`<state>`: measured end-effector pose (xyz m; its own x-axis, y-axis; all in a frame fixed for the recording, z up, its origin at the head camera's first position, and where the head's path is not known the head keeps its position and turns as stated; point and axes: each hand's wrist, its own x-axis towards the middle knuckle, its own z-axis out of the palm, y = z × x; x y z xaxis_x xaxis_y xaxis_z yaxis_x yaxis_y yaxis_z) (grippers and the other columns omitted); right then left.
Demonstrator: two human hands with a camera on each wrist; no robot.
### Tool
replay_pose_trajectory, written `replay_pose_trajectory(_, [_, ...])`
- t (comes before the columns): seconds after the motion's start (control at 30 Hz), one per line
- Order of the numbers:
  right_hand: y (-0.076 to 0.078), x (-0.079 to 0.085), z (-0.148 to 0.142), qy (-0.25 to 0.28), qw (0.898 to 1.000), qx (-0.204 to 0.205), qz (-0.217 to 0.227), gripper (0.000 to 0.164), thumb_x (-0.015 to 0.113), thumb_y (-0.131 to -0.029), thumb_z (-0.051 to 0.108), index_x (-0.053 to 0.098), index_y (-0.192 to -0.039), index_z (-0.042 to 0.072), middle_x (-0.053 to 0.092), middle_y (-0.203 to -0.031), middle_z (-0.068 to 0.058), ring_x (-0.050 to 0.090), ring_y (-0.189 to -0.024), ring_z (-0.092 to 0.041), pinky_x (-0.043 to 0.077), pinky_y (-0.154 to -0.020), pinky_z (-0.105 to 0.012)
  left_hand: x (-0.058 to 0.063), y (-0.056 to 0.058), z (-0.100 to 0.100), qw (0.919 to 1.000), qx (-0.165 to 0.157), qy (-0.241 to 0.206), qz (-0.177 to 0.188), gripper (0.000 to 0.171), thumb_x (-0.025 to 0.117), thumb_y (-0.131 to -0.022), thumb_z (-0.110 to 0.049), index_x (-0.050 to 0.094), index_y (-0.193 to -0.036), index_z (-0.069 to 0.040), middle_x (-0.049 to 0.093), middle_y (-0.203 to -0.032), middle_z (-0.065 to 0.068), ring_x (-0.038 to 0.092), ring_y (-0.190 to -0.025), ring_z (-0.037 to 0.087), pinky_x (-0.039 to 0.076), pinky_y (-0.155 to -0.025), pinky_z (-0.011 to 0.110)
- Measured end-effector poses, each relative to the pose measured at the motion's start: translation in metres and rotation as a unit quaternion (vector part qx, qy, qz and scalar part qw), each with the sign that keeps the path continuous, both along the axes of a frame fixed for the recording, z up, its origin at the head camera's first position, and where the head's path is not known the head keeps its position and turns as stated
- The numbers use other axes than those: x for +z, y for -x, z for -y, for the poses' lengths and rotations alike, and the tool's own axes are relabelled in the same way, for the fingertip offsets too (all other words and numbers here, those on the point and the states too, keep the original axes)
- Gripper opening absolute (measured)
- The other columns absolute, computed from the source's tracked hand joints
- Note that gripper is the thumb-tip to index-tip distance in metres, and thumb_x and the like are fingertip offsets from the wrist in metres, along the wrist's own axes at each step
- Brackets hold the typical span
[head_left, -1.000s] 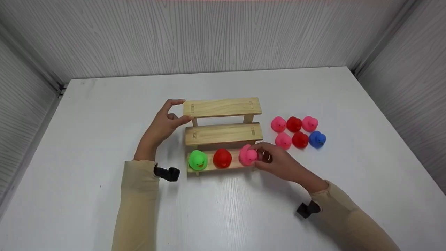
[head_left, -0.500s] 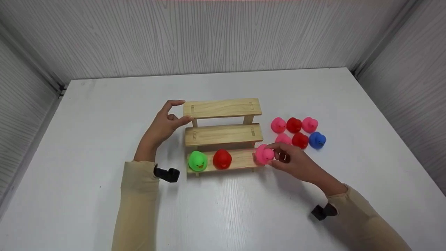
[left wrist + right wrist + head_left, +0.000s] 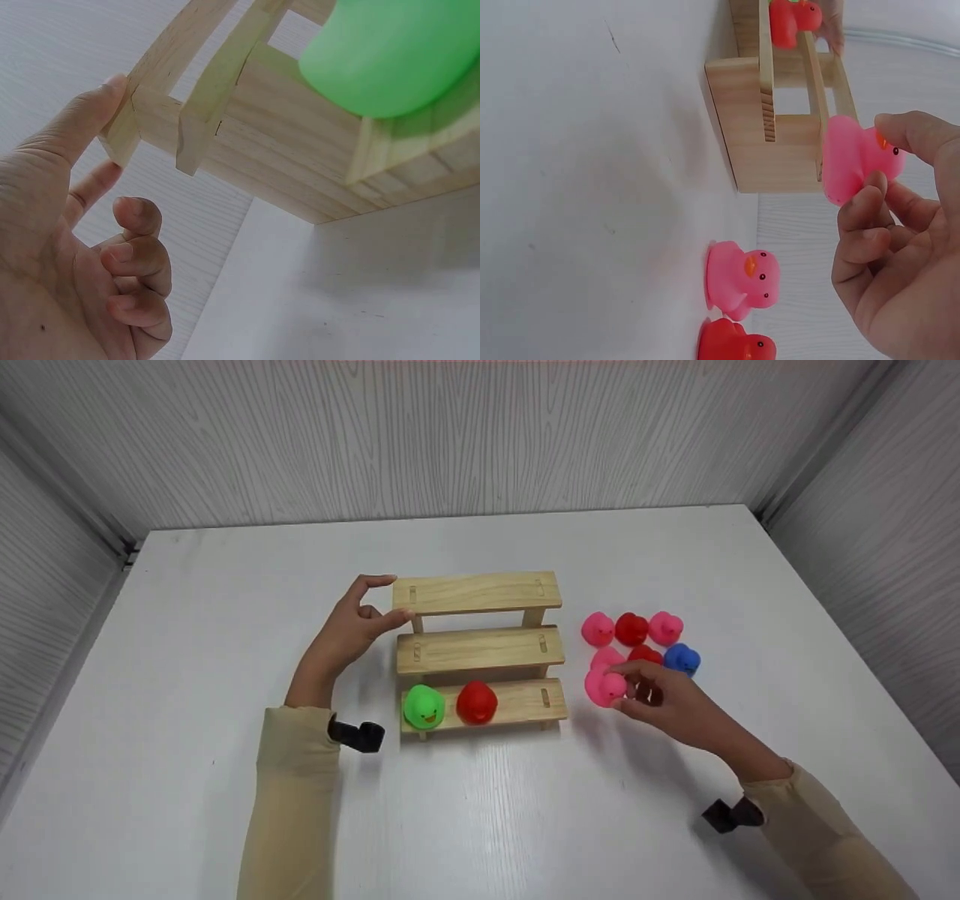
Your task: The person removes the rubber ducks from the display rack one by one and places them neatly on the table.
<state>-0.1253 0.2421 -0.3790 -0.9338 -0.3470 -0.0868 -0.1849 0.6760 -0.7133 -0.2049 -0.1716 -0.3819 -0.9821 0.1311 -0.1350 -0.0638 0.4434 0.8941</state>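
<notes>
A three-step wooden stand [image 3: 480, 649] sits mid-table. Its lowest step carries a green duck [image 3: 424, 706] and a red duck [image 3: 477, 702]. My left hand [image 3: 386, 598] holds the left end of the top step between thumb and forefinger; the left wrist view shows the thumb [image 3: 82, 124] on that corner of the stand [image 3: 262, 142], under the green duck [image 3: 390, 52]. My right hand [image 3: 619, 690] pinches a pink duck [image 3: 604, 687] just right of the stand, off the table. In the right wrist view this hand [image 3: 877, 176] grips the pink duck [image 3: 851, 161] in front of the stand [image 3: 769, 127].
A cluster of ducks lies right of the stand on the white table [image 3: 187, 622]: pink [image 3: 598, 628], red [image 3: 631, 628], pink [image 3: 666, 628], blue [image 3: 682, 658], and two more partly hidden behind my right hand. Grey walls close in the back and both sides.
My right hand has lifted the pink duck off the lowest step's right end and carried it right, towards the duck cluster. The left hand has stayed on the stand.
</notes>
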Motion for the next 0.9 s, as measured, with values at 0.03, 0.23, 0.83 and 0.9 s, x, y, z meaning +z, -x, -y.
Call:
replay_pose_trajectory(0.03, [0.0,0.001,-0.002,-0.001,1.0,-0.001,0.0,0.042,0.073,-0.085,0.013,0.058,-0.124,0.008,0.056,-0.092,-0.006,0.051,-0.083,-0.02,0.046,-0.062,-0.021,0.0,0.0,0.0,1.0,0.0,0.001,0.0,0.071,0.07,-0.085,-0.047,0.037,-0.145,-0.027,0.042,-0.069,-0.002,0.035,-0.066,0.014,0.03,-0.063,0.028])
replay_pose_trajectory(0.23, [0.0,0.002,-0.013,-0.005,1.0,-0.003,-0.005,0.044,0.074,-0.083,0.012,0.058,-0.124,0.008,0.056,-0.092,-0.005,0.051,-0.081,-0.019,0.046,-0.061,-0.021,0.0,0.0,0.001,1.0,0.0,0.001,0.004,0.071,0.07,-0.085,-0.047,0.037,-0.145,-0.028,0.043,-0.07,-0.002,0.035,-0.066,0.014,0.03,-0.063,0.028])
replay_pose_trajectory(0.83, [0.001,-0.003,-0.033,-0.035,0.999,-0.009,0.01,0.041,0.072,-0.087,0.016,0.057,-0.123,0.006,0.056,-0.095,-0.008,0.051,-0.084,-0.021,0.047,-0.062,-0.021,0.0,0.0,0.002,1.0,-0.004,0.003,0.002,0.072,0.068,-0.085,-0.051,0.037,-0.145,-0.028,0.043,-0.071,-0.002,0.035,-0.066,0.013,0.03,-0.063,0.028])
replay_pose_trajectory(0.9, [0.002,-0.003,-0.035,-0.037,0.999,-0.009,0.01,0.042,0.071,-0.086,0.015,0.057,-0.124,0.005,0.056,-0.095,-0.008,0.051,-0.085,-0.021,0.047,-0.062,-0.021,0.001,0.0,0.001,1.0,-0.002,0.005,0.004,0.073,0.069,-0.084,-0.051,0.036,-0.145,-0.028,0.043,-0.072,-0.002,0.036,-0.067,0.014,0.03,-0.063,0.028])
